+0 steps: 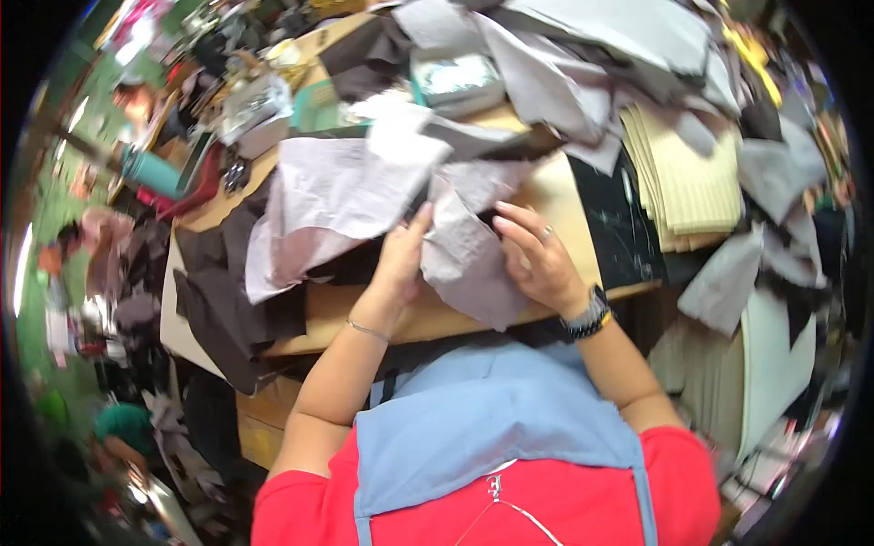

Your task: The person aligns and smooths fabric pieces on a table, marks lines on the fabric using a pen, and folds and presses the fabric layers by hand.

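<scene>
A crumpled greyish-mauve piece of thin sheet material, leather or cloth [475, 264], hangs between my hands over the table's front edge. My left hand [399, 259] pinches its left side, thumb on top; the other fingers are mostly hidden. My right hand [539, 259] is at its right edge, with fingers apart and slightly bent; whether the fingertips touch it I cannot tell. To the left lies a larger pale mauve sheet [314, 200] with its dark side partly turned up. Beside that, a dark brown piece [228, 291] drapes over the table edge.
A stack of cream ribbed sheets [687, 173] lies at right, next to a black mat [619, 223]. Large grey sheets [628, 36] are heaped at the back. A small bin [458, 82] and a teal bottle [153, 171] stand farther off. Another person [127, 432] is at lower left.
</scene>
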The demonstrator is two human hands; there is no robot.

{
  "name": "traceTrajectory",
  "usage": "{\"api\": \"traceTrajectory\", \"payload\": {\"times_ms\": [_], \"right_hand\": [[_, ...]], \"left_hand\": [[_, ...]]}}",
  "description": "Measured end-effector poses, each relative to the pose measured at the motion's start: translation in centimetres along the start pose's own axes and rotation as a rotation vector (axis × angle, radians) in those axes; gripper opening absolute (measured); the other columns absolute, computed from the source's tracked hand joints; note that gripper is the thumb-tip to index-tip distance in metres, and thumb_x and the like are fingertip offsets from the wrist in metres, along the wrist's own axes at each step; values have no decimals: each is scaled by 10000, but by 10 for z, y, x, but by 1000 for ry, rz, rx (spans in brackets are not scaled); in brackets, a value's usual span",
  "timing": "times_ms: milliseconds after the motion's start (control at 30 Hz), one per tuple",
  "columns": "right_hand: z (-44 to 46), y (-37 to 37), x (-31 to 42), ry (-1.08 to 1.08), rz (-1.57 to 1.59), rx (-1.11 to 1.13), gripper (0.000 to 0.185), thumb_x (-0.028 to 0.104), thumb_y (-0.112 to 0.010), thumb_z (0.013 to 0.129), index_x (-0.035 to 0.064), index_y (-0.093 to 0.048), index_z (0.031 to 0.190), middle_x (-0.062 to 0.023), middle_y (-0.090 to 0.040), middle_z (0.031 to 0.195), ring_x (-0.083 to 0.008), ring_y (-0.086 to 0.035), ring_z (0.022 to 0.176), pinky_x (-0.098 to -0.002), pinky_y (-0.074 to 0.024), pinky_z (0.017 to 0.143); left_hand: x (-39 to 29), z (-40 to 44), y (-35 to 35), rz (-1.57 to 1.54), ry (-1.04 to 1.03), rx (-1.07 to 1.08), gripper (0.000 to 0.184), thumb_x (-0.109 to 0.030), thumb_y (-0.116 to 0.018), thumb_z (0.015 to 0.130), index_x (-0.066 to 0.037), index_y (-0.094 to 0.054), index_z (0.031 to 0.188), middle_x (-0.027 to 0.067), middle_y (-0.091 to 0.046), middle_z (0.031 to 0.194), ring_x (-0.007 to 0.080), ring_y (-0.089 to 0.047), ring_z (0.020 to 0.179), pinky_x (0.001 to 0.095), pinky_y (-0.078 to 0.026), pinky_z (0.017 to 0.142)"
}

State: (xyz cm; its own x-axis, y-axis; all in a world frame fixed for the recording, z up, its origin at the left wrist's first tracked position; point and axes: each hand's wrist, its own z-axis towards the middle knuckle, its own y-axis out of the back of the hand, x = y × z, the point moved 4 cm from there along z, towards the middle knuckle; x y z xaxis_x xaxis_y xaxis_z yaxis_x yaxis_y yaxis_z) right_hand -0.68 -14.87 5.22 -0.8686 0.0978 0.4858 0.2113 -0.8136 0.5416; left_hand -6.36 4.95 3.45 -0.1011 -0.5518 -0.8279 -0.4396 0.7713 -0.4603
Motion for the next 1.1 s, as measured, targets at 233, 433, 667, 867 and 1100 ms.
{"api": "traceTrajectory", "payload": {"times_ms": [233, 433, 667, 867, 1100], "right_hand": [[8, 11, 22, 223, 41, 60, 294, -16, -720, 712, 58, -650, 988, -121, -646, 1088, -312, -627, 927, -423, -512, 804], [18, 11, 31, 39, 260, -24, 323, -98, -737, 685, 52, -638, 954, -113, -667, 973, -299, -641, 887, -387, -521, 771], [8, 22, 49, 109, 265, 57, 364, -54, -738, 642, 74, -678, 978, -90, -654, 960, -286, -643, 845, -379, -522, 741], [8, 26, 55, 122, 158, 32, 260, 6, -731, 645, 112, -733, 882, -20, -653, 863, -233, -612, 802, -365, -514, 733], [13, 31, 55, 114, 151, 5, 234, 17, -708, 722, 102, -719, 940, -39, -689, 899, -235, -623, 810, -388, -518, 780]], "left_hand": [[7, -29, -14, 542, -310, 191, 360, -150, -653, 942, -14, -560, 1262, 103, -611, 1237, 180, -569, 1142, 331, -458, 980], [-29, -65, -53, 1024, -1108, 454, 497, 35, -700, 785, -112, -595, 1248, 106, -583, 1317, 279, -573, 1197, 432, -395, 1053], [-5, -57, -37, 1009, -929, 393, 238, -128, -753, 814, -192, -678, 1030, -52, -685, 957, 151, -636, 978, 528, -269, 1117], [5, -56, -30, 950, -940, 350, 268, -87, -732, 833, -202, -697, 1072, -60, -700, 949, 123, -645, 997, 545, -237, 1144], [-7, -66, -38, 842, -905, 464, 234, -152, -616, 952, -130, -681, 1176, 45, -684, 1101, 216, -609, 1147, 546, -234, 1140]]}}
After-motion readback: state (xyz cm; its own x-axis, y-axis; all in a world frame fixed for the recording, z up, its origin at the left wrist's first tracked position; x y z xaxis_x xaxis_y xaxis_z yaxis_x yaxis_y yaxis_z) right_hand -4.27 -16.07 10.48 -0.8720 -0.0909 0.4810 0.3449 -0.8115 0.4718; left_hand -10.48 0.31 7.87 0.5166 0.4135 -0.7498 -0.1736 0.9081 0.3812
